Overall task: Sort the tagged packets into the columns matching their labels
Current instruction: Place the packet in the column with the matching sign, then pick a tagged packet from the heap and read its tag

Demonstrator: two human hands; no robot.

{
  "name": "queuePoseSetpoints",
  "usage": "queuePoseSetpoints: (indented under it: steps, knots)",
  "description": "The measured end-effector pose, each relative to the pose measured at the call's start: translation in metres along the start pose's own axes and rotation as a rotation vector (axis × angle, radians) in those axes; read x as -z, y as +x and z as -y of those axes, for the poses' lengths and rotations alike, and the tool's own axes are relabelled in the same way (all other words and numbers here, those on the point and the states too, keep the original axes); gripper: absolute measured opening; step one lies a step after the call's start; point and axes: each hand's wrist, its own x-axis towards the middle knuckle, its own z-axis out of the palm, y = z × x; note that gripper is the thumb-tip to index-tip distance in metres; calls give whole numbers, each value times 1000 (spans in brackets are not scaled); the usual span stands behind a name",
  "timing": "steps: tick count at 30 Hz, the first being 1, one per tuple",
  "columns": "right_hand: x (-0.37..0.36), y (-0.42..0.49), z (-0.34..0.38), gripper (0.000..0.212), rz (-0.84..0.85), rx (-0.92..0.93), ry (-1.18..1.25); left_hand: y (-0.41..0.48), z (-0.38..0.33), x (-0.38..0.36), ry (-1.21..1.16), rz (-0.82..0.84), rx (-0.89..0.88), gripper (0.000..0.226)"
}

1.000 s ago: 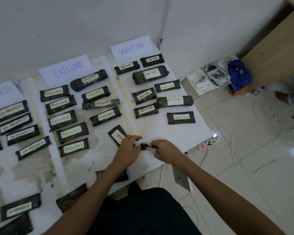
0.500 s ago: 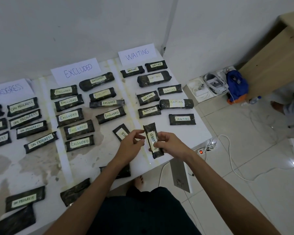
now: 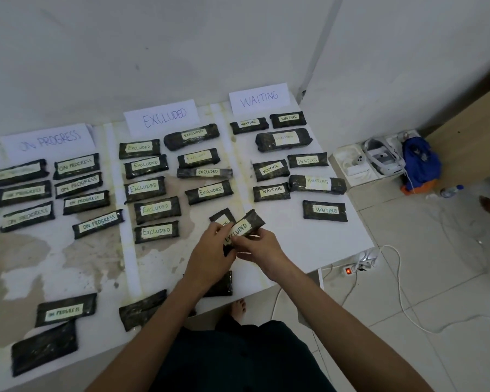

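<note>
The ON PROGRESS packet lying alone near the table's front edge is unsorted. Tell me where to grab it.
Probably best: pinch the ON PROGRESS packet across its short width near the right end, coming from above. It lies flat with its long side running left-right, and another dark packet crowds its left end.

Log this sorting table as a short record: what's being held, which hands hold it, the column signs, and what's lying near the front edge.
held: EXCLUDED-tagged packet, tilted
left hand: grips its near end
right hand: pinches its lower edge
column signs: ON PROGRESS sign, EXCLUDED sign, WAITING sign
matching column: middle
front edge: ON PROGRESS-tagged packet; three packets with no tag showing
</note>
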Motion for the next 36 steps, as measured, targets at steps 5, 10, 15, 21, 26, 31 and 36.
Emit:
queuePoseSetpoints:
  steps: [5,10,15,21,26,31,36]
  knots:
    - [-4,23,5,38,-112,69,-204,15,28,17,35,-67,78,52]
    - [-8,52,-6,44,-149,216,-647,34,64,29,243,-126,156,52]
    - [-25,72,-31,69,-170,382,-1312,50,75,25,305,-70,206,52]
    - [-14,71,-41,59,-141,401,-1427,65,83,14,314,-51,168,53]
    - [17,62,-51,61,-85,422,-1504,75,83,2,290,9,133,53]
    - [25,60,-53,63,-77,434,-1484,79,84,-7,303,65,144,52]
    - [17,62,-51,65,-113,428,-1459,75,87,-9,306,38,104,56]
